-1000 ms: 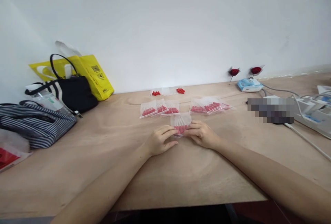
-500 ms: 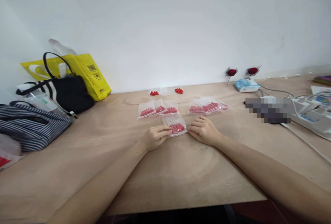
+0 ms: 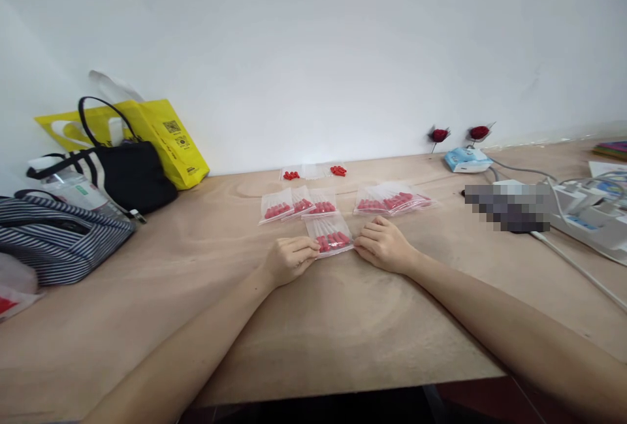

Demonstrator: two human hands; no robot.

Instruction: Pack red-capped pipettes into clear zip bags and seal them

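A clear zip bag [image 3: 327,227] with several red capsule-shaped pieces [image 3: 335,240] inside lies in front of me on the table. My left hand [image 3: 292,259] pinches its near left corner, and my right hand [image 3: 385,245] pinches the near right corner, fingers closed. Just beyond it, a group of similar filled bags [image 3: 300,203] overlaps at the left. Another fanned group of filled bags [image 3: 392,199] lies to the right, past my right hand. Farther back, two small heaps of red pieces [image 3: 290,176] rest on clear plastic.
At the left stand a striped bag [image 3: 73,247], a black bag [image 3: 142,179] and a yellow bag [image 3: 179,146]. To the right are a blue tissue pack [image 3: 467,160], a white power strip [image 3: 592,215] with cables, and two red roses [image 3: 479,133] by the wall.
My left hand has shifted slightly left along the bag's near edge, and the red pieces inside look more spread out. My right hand has stayed at its corner.
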